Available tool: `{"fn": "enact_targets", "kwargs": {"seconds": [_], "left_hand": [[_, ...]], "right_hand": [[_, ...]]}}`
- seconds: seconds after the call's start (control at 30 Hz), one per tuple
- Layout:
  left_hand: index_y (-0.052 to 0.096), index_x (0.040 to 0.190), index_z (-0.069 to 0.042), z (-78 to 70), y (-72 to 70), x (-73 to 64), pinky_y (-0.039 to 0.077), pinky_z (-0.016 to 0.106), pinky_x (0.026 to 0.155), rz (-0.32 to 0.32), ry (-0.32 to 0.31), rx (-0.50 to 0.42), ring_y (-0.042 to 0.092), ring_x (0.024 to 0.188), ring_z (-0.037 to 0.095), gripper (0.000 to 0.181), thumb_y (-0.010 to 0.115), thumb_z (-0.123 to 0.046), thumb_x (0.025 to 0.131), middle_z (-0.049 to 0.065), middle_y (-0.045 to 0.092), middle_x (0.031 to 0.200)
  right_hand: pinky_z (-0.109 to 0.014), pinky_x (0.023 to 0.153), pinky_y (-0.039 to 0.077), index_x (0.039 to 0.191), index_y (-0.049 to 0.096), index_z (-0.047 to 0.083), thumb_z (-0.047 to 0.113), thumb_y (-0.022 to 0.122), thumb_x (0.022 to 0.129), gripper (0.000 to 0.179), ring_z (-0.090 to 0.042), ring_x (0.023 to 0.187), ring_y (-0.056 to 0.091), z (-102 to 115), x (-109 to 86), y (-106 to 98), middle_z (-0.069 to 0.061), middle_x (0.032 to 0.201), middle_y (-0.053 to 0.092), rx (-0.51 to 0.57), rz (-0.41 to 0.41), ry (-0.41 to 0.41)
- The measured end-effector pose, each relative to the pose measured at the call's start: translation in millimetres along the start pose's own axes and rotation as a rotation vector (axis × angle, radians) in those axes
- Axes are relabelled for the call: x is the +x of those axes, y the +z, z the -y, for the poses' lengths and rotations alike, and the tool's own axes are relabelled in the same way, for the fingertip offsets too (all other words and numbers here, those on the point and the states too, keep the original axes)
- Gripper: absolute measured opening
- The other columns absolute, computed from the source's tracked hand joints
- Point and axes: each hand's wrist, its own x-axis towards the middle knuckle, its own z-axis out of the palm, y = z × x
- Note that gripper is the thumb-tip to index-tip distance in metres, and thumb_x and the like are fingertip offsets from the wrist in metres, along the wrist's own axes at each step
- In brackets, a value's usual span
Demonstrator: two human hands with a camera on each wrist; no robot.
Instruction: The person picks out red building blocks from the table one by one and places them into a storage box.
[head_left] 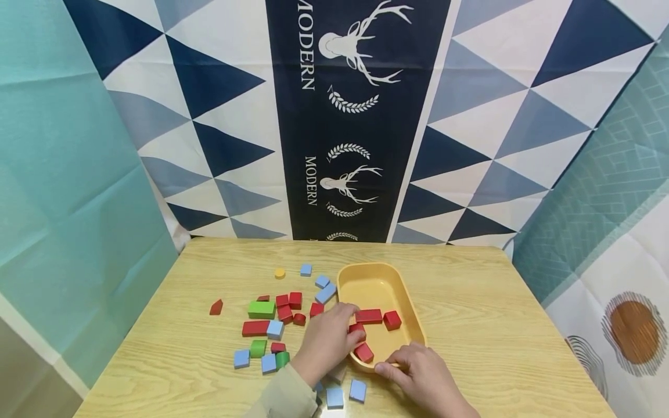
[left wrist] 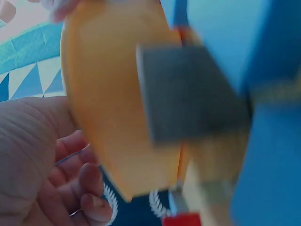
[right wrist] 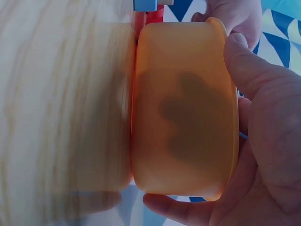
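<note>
A yellow plastic tray (head_left: 376, 281) sits on the table with several red blocks inside, among them a long one (head_left: 369, 316) and a cube (head_left: 392, 320). My left hand (head_left: 326, 334) reaches over its left rim, with a red block (head_left: 357, 331) between thumb and forefinger; the contact is partly hidden. In the left wrist view, the other fingers (left wrist: 91, 197) of that hand are curled beside the tray wall (left wrist: 113, 94). My right hand (head_left: 423, 371) grips the near right corner of the tray, its thumb (right wrist: 242, 52) at the rim and fingers along the outside.
Left of the tray lie several loose blocks: red (head_left: 255, 328), green (head_left: 261, 309) and blue (head_left: 241, 359), plus a yellow disc (head_left: 280, 273). More blue blocks (head_left: 335, 398) lie near the front, by the left sleeve. Patterned cloth (head_left: 225, 116) hangs behind the table.
</note>
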Motion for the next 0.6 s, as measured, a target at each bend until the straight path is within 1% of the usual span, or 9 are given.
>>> {"fn": "enact_targets", "kwargs": {"seconds": [0.03, 0.13, 0.2, 0.3, 0.37, 0.47, 0.53, 0.6], "left_hand": [[0.069, 0.134, -0.018, 4.4, -3.2, -0.1, 0.063, 0.042, 0.088, -0.022, -0.005, 0.013, 0.074, 0.106, 0.018, 0.042, 0.078, -0.038, 0.098, 0.001, 0.075, 0.128], [0.069, 0.134, -0.015, 21.3, -15.7, 0.2, 0.063, 0.045, 0.084, -0.089, -0.036, 0.071, 0.075, 0.109, 0.024, 0.042, 0.078, -0.036, 0.099, 0.006, 0.074, 0.13], [0.07, 0.131, -0.012, 34.5, -22.4, -0.4, 0.063, 0.045, 0.081, -0.108, -0.056, 0.145, 0.075, 0.106, 0.027, 0.043, 0.081, -0.034, 0.096, 0.008, 0.075, 0.126], [0.073, 0.125, -0.007, 50.7, -25.9, -1.5, 0.063, 0.046, 0.076, -0.086, -0.064, 0.25, 0.075, 0.097, 0.029, 0.048, 0.088, -0.035, 0.089, 0.011, 0.076, 0.115], [0.074, 0.123, -0.005, 57.7, -24.4, -3.1, 0.064, 0.046, 0.076, -0.05, -0.064, 0.283, 0.075, 0.094, 0.029, 0.051, 0.091, -0.035, 0.086, 0.012, 0.076, 0.112], [0.074, 0.125, -0.004, 62.6, -20.4, -4.8, 0.064, 0.048, 0.077, -0.013, -0.063, 0.279, 0.074, 0.094, 0.03, 0.053, 0.091, -0.035, 0.086, 0.013, 0.077, 0.113], [0.074, 0.127, -0.004, 63.4, -18.1, -5.1, 0.064, 0.048, 0.077, -0.007, -0.058, 0.273, 0.074, 0.095, 0.03, 0.052, 0.09, -0.034, 0.087, 0.013, 0.077, 0.114], [0.073, 0.128, -0.006, 63.1, -17.0, -4.4, 0.064, 0.048, 0.077, -0.015, -0.045, 0.268, 0.074, 0.098, 0.03, 0.052, 0.09, -0.034, 0.087, 0.013, 0.077, 0.116]], "right_hand": [[-0.022, 0.065, 0.043, 0.079, 0.076, 0.036, 0.054, 0.078, 0.092, 0.023, 0.008, 0.076, 0.048, 0.1, -0.3, 0.0, 0.028, 0.077, 0.063, 0.001, -0.004, -0.002], [-0.022, 0.066, 0.044, 0.079, 0.077, 0.035, 0.054, 0.078, 0.092, 0.023, 0.008, 0.077, 0.049, 0.0, -0.6, 0.4, 0.028, 0.078, 0.064, -0.006, -0.017, -0.01], [-0.023, 0.066, 0.045, 0.079, 0.076, 0.036, 0.054, 0.079, 0.092, 0.022, 0.008, 0.077, 0.05, -0.4, -0.9, 0.6, 0.028, 0.078, 0.064, -0.013, -0.023, -0.012], [-0.023, 0.067, 0.045, 0.078, 0.076, 0.036, 0.054, 0.079, 0.091, 0.022, 0.008, 0.077, 0.05, -1.0, -1.5, 0.4, 0.028, 0.079, 0.065, -0.017, -0.027, -0.006], [-0.023, 0.067, 0.045, 0.078, 0.076, 0.036, 0.054, 0.079, 0.091, 0.022, 0.008, 0.077, 0.05, -1.2, -1.9, 0.3, 0.028, 0.079, 0.065, -0.015, -0.025, -0.004], [-0.023, 0.067, 0.046, 0.079, 0.076, 0.036, 0.054, 0.079, 0.092, 0.022, 0.008, 0.077, 0.051, -0.1, -1.7, 0.7, 0.028, 0.079, 0.065, -0.006, -0.023, -0.004], [-0.023, 0.067, 0.046, 0.079, 0.076, 0.036, 0.054, 0.079, 0.092, 0.023, 0.008, 0.077, 0.05, 0.8, -1.6, 0.8, 0.028, 0.079, 0.065, -0.003, -0.021, -0.003], [-0.023, 0.067, 0.046, 0.079, 0.076, 0.036, 0.054, 0.079, 0.092, 0.023, 0.008, 0.078, 0.05, 1.9, -1.1, 0.7, 0.028, 0.078, 0.064, -0.002, -0.019, 0.0]]}}
